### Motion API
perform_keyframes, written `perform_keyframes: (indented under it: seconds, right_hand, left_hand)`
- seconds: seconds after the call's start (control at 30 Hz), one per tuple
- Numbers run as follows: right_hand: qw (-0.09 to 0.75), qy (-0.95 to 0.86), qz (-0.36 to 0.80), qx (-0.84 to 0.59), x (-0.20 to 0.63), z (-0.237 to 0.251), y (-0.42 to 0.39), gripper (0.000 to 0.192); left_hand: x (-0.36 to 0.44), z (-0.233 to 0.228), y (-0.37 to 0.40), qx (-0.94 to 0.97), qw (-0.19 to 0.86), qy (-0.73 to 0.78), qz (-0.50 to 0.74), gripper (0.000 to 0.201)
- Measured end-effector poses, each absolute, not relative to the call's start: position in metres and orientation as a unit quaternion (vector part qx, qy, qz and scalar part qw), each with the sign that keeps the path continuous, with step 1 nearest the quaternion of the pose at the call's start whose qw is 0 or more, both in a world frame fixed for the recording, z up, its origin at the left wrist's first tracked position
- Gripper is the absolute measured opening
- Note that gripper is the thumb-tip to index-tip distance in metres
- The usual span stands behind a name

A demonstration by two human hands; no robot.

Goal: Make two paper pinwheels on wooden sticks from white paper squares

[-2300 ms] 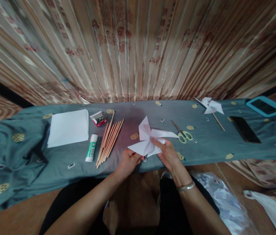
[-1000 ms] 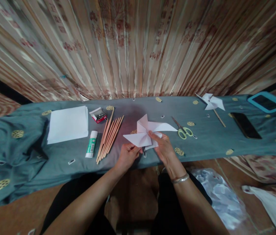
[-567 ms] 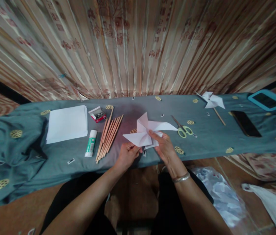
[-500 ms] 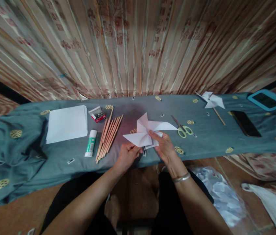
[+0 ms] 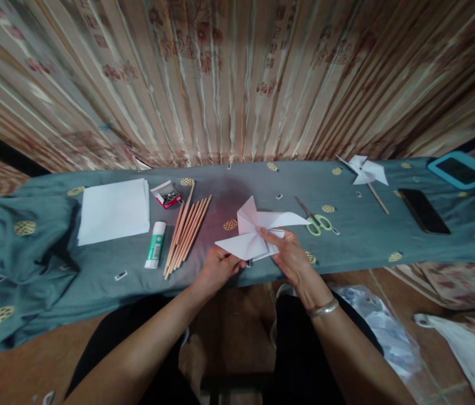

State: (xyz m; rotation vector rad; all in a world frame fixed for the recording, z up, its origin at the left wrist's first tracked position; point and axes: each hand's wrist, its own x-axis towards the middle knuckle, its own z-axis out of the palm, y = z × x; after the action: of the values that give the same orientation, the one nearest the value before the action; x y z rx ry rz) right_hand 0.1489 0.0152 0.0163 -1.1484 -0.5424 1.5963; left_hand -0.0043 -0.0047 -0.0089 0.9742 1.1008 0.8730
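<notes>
Both hands on the white folded paper pinwheel (image 5: 256,233), held just over the near edge of the grey-green patterned tablecloth (image 5: 347,236). Left hand (image 5: 216,270) pinches its lower left blade from beneath; right hand (image 5: 292,256) has fingers laid over the centre, thumb under, gripping. Taking the pinwheel as reference: just to its left, a loose bundle of thin wooden sticks (image 5: 186,228), then a white glue stick with green label (image 5: 155,244), a small red open box of clips (image 5: 167,195) behind the sticks, and a stack of white square paper sheets (image 5: 114,211) furthest left. Just right of it, scissors with pale green handles (image 5: 313,218), nearly touching a blade tip. Well to the right, a finished white paper pinwheel on a wooden stick (image 5: 366,174), a black phone (image 5: 423,210), and a device in a blue case (image 5: 461,170), partly cut off by the frame. Striped brown curtain (image 5: 237,79) behind. Pinwheel centre hidden by right fingers; small dark bits scattered on cloth too small to identify.
</notes>
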Motion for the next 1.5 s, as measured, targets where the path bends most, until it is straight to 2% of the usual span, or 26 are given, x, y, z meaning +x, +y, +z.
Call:
perform_keyframes:
  seconds: [0.43,0.77,1.5]
  right_hand:
    - [0.542,-0.204,0.654,-0.487,0.15,0.018,0.017,0.034]
    - [0.561,-0.209,0.656,-0.46,0.144,0.011,0.021,0.03]
    - [0.556,-0.205,0.658,-0.464,0.141,0.013,0.025,0.033]
  left_hand:
    - [0.013,-0.007,-0.009,0.4,0.658,0.502,0.393,0.031]
    - [0.014,-0.007,-0.006,0.387,0.663,0.489,0.413,0.04]
    - [0.004,-0.007,-0.002,0.404,0.654,0.496,0.404,0.034]
